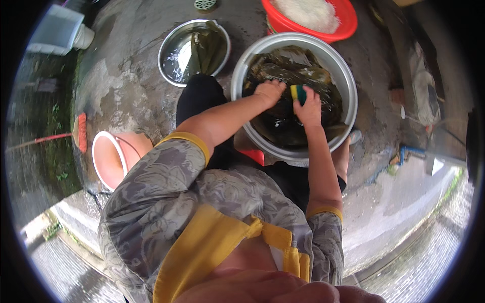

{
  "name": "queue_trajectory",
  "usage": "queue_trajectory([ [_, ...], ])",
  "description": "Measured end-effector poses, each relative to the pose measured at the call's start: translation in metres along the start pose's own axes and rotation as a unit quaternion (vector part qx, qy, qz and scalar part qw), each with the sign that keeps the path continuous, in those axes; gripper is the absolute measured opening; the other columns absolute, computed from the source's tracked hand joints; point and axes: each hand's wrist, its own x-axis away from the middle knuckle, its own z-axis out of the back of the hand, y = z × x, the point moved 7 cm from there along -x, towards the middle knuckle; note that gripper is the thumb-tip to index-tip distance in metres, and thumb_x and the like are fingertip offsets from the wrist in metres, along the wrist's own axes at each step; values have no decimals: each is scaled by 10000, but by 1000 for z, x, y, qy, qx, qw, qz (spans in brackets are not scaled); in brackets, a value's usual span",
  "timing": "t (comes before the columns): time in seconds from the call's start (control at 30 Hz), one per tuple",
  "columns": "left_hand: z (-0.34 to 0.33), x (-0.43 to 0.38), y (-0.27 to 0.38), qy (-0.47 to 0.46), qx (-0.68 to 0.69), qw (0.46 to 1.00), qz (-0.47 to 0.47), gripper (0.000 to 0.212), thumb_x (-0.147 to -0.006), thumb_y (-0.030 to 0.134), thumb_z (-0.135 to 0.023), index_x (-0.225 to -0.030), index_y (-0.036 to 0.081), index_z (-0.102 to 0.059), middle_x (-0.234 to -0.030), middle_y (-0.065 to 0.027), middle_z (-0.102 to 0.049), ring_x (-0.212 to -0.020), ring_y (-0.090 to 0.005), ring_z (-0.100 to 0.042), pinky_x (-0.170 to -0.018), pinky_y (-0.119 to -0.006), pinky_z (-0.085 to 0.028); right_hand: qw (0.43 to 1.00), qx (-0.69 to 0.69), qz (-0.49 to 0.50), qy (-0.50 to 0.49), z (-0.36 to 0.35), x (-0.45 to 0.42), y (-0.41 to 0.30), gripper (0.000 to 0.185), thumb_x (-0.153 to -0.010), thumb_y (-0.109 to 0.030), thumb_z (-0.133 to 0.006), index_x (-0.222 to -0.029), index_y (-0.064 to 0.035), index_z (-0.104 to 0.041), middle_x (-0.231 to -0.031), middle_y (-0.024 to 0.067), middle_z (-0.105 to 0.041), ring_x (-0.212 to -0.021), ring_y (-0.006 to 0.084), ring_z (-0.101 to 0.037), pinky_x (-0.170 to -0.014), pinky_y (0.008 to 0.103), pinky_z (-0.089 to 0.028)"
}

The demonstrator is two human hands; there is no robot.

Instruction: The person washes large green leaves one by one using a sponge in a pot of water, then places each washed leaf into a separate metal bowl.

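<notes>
A large aluminium basin (239, 72) stands between my knees, full of long dark green leaves (322, 81) in water. My right hand (311, 108) grips a yellow and green scouring sponge (299, 94) over the leaves, right of the basin's middle. Just left of it, my left hand (270, 92) reaches into the basin with its fingertips at the wet leaves; whether it pinches one I cannot tell. Up and to the left, a smaller steel basin (163, 60) holds water and several broad leaves (208, 51).
A red plastic basin (346, 21) with white grains touches the big basin's far side. At the left are a tipped pink bucket (132, 147), a broom (80, 132) and a pale blue tub (57, 28). A round drain cover (205, 4) lies beyond the steel basin.
</notes>
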Motion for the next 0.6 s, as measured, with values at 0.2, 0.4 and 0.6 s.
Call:
queue_trajectory([
  [0.2,-10,-9,-6,-58,132,989,-15,209,-811,205,-558,-972,72,-576,-877,-167,-625,-876,-341,-605,-761,-415,-486,990,143,8,-8,-12,-20,11,547,-658,-197,-683,-1168,-183,-486,-1071,156,-503,-989,359,-499,-862,440,-438],
  [0.4,37,-13,-23,63,229,971,6,181,-776,214,-582,-862,96,-689,-864,-147,-649,-846,-317,-612,-776,-398,-485,975,-145,-154,67,24,5,46,525,-701,-197,-642,-1193,-130,-473,-1119,185,-522,-1077,348,-474,-929,410,-385],
  [0.6,165,-43,33,36,94,990,-99,183,-740,215,-620,-856,89,-686,-834,-118,-663,-803,-283,-630,-732,-379,-497,982,-138,-95,85,52,65,10,497,-678,-117,-653,-1155,-115,-512,-1074,160,-537,-1019,333,-506,-899,390,-414],
])
